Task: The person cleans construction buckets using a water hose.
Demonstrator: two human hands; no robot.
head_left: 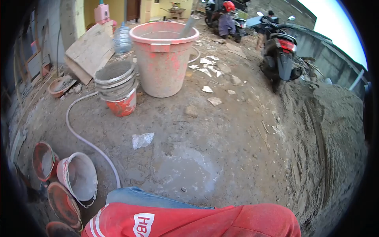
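Neither of my hands shows in the head view. Red cloth (189, 221) with white stripes and white lettering crosses the bottom edge, and blue denim (146, 198) shows just beyond it. To the left of the cloth lie several tipped buckets, among them a white bucket (82, 177) and a red bucket (44, 161). Farther off, a stack of buckets (120, 103) stands upright, its top one holding grey material. Beside the stack is a large, worn red tub (162, 67) with a pipe-like piece (188, 27) leaning out over its rim.
A hose (85, 140) snakes over the muddy ground. Broken tile pieces (207, 89) lie past the tub. On the right are a sand heap (327, 134) and a parked motorcycle (279, 55). A person in a red helmet (228, 6) is in the background, near other motorcycles.
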